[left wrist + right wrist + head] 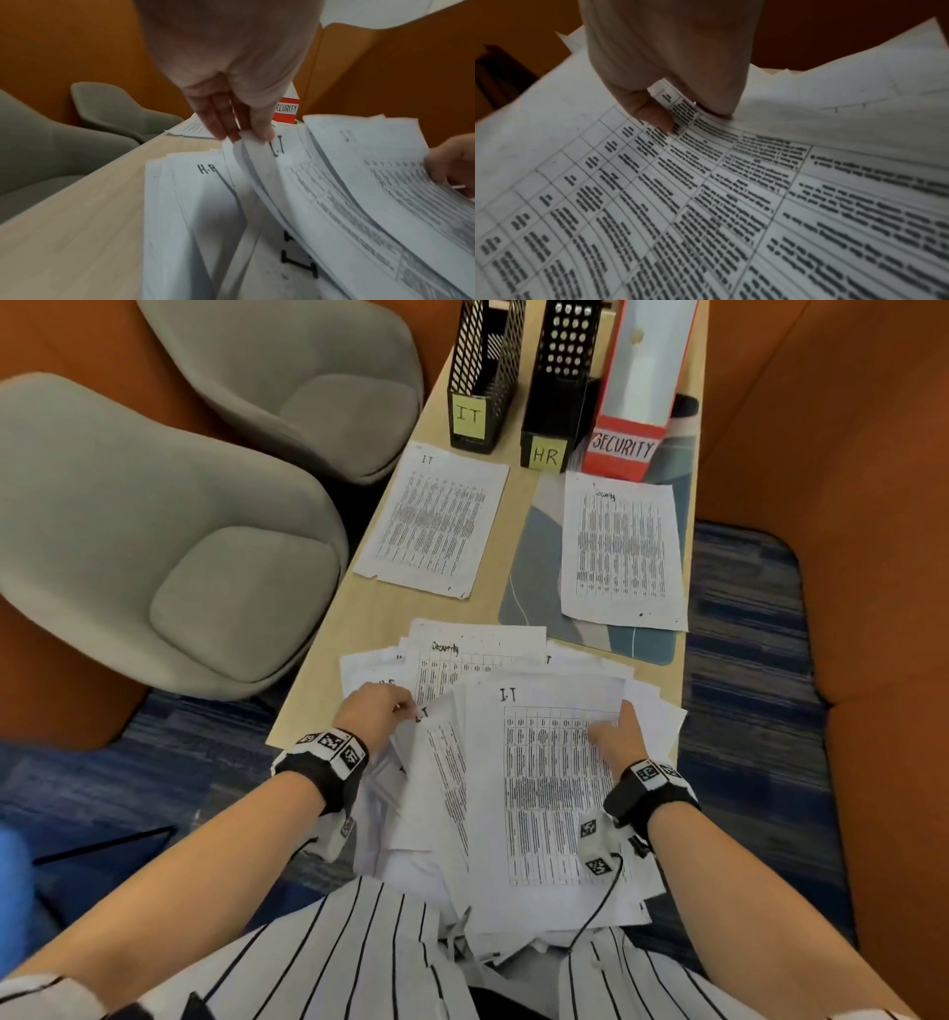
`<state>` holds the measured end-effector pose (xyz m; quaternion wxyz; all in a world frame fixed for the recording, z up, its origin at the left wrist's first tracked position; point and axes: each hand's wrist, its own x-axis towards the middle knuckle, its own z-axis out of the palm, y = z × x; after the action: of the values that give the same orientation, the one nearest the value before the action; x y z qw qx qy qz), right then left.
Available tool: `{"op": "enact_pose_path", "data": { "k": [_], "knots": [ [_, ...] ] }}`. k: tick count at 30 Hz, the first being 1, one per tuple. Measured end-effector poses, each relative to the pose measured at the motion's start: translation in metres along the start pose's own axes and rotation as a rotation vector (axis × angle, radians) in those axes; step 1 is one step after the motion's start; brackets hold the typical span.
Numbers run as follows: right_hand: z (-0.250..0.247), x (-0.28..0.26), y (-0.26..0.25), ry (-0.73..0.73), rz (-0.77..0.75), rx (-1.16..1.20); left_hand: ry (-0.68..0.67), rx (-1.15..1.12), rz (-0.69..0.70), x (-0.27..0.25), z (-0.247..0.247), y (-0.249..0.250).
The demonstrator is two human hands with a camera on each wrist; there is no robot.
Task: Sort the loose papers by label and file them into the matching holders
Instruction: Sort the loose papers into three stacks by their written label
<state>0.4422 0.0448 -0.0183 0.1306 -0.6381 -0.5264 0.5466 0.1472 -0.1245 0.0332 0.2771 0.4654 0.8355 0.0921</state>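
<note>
Black mesh IT holder (475, 377), black HR holder (557, 387), red SECURITY holder (637, 387), interiors unclear

Both hands (377, 711) (613, 737) pinch with curled fingers.

Office: dept file holders (552, 387), lounge chairs (169, 531).

holders (470, 415) IT, HR, SECURITY, top sheet (544, 793) seemingly I.T
</note>
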Motion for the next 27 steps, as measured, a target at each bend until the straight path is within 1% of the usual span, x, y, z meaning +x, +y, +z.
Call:
{"op": "enact_pose_path", "data": {
  "k": [2, 3, 5, 7, 9, 10, 12, 14, 15, 17, 18, 19, 20, 21, 22, 23, 24, 25, 27],
  "knots": [
    [0.001, 0.002, -0.003, -0.001, -0.003, -0.018, 0.089, 0.085, 0.064, -0.001, -0.004, 0.003],
    [0.001, 0.003, -0.004, 0.011, 0.009, -0.024, 0.127, 0.078, 0.095, -0.002, -0.006, 0.004],
    [0.001, 0.002, -0.006, 0.045, 0.049, 0.012, 0.212, -0.005, 0.170, -0.004, -0.007, 0.006],
    [0.000, 0.001, -0.008, 0.059, 0.055, 0.102, 0.303, -0.086, 0.262, -0.003, -0.006, 0.009],
    [0.001, -0.002, -0.014, 0.054, 0.017, 0.202, 0.331, -0.141, 0.331, -0.001, -0.005, 0.017],
    [0.002, -0.003, -0.017, 0.032, -0.011, 0.230, 0.320, -0.205, 0.322, 0.001, -0.005, 0.022],
    [0.008, -0.005, -0.025, -0.052, -0.062, 0.223, 0.276, -0.399, 0.204, 0.007, -0.008, 0.034],
    [0.015, -0.005, -0.034, -0.138, -0.114, 0.153, 0.211, -0.600, 0.092, 0.016, -0.009, 0.042],
    [0.017, -0.006, -0.039, -0.144, -0.137, 0.101, 0.179, -0.701, 0.055, 0.021, -0.009, 0.044],
    [0.016, -0.005, -0.044, -0.054, -0.174, 0.031, 0.125, -0.849, -0.034, 0.026, -0.010, 0.045],
    [0.011, -0.004, -0.044, 0.018, -0.173, 0.032, 0.100, -0.836, -0.099, 0.027, -0.010, 0.042],
    [0.005, -0.002, -0.042, 0.089, -0.152, 0.047, 0.073, -0.735, -0.171, 0.028, -0.008, 0.033],
    [-0.003, 0.000, -0.038, 0.146, -0.122, 0.053, 0.010, -0.557, -0.253, 0.028, -0.005, 0.022],
    [-0.011, 0.001, -0.036, 0.167, -0.090, 0.028, -0.084, -0.370, -0.319, 0.028, -0.002, 0.011],
    [-0.016, 0.003, -0.033, 0.149, -0.069, -0.035, -0.174, -0.230, -0.356, 0.027, 0.001, 0.001],
    [-0.018, 0.005, -0.031, 0.105, -0.063, -0.117, -0.235, -0.168, -0.369, 0.026, 0.004, -0.006],
    [-0.018, 0.005, -0.031, 0.063, -0.066, -0.176, -0.256, -0.175, -0.372, 0.024, 0.007, -0.009],
    [-0.015, 0.002, -0.032, 0.037, -0.066, -0.192, -0.231, -0.210, -0.363, 0.022, 0.009, -0.011],
    [-0.003, -0.001, -0.034, 0.011, -0.059, -0.166, -0.101, -0.297, -0.289, 0.017, 0.015, -0.005]
  ]
}}
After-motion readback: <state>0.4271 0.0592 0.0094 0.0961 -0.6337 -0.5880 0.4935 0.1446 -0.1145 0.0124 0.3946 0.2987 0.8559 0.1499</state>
